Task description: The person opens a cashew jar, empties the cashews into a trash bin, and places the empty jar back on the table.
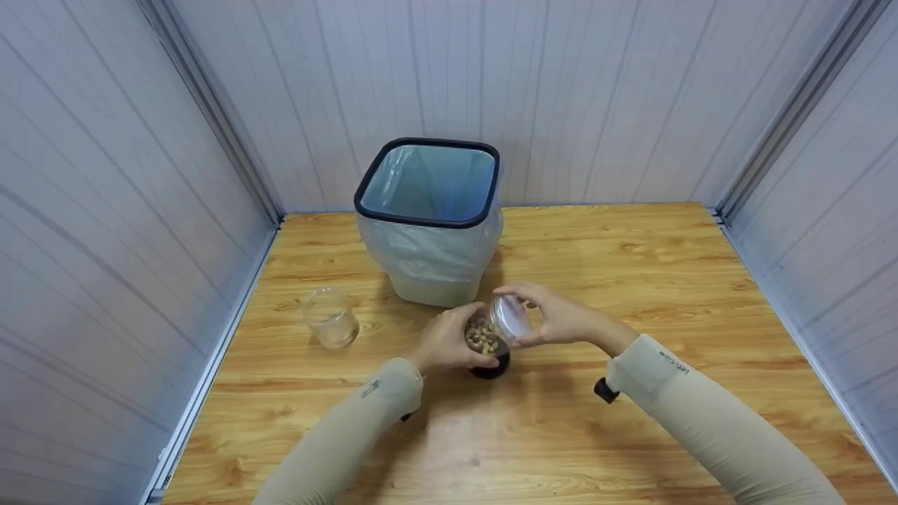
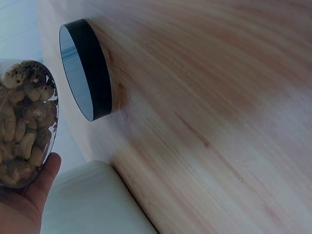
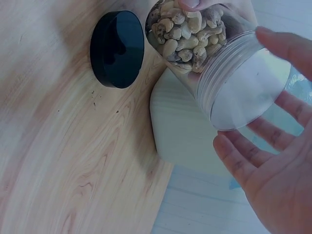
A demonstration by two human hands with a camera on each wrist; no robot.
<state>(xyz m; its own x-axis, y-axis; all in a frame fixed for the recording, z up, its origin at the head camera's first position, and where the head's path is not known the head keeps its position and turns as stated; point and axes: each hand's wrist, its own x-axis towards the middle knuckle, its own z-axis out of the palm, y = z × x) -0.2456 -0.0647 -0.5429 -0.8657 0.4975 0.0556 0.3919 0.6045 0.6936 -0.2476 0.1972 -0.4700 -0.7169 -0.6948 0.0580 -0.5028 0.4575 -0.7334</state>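
The clear jar (image 3: 207,73) looks like smooth, glossy plastic, ridged at its neck; the cashews (image 3: 192,39) inside are matt and rough. At six o'clock from it, the black lid (image 3: 117,48) is shiny plastic; at eleven, the bin (image 1: 435,290) is matt plastic under a thin, wrinkled, glossy plastic liner (image 1: 435,252). The table (image 1: 631,280) has smooth, faintly shiny wood grain; the sleeves (image 1: 691,400) are matt cloth.

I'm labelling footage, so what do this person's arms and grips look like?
The left sleeve and right sleeve are long and pale beige, each with a small dark marking. A black piece juts out beside the right cuff. The left grip and right grip wear no gloves.
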